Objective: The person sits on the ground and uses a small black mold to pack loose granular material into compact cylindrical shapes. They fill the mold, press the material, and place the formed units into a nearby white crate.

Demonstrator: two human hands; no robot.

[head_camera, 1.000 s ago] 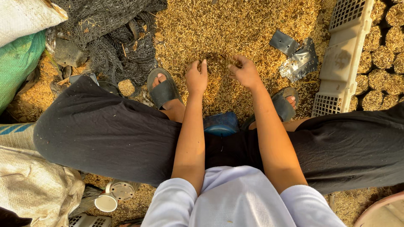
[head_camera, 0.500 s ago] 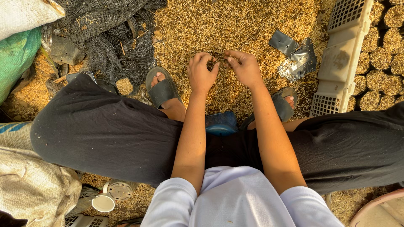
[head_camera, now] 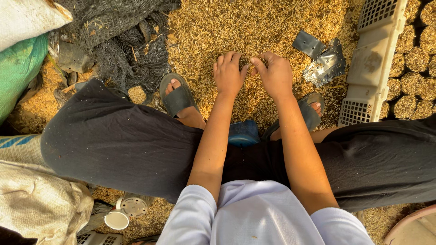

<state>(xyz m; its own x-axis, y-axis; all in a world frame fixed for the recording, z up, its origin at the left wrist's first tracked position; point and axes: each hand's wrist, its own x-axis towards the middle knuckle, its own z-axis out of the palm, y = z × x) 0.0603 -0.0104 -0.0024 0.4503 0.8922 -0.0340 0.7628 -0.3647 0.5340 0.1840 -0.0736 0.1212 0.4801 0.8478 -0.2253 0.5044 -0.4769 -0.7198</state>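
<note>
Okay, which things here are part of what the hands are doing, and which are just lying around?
In use:
left hand
right hand
husk pile, gathered between both hands

Lying about:
dark netting
foil scraps
white slotted tray
green sack
white cup
</note>
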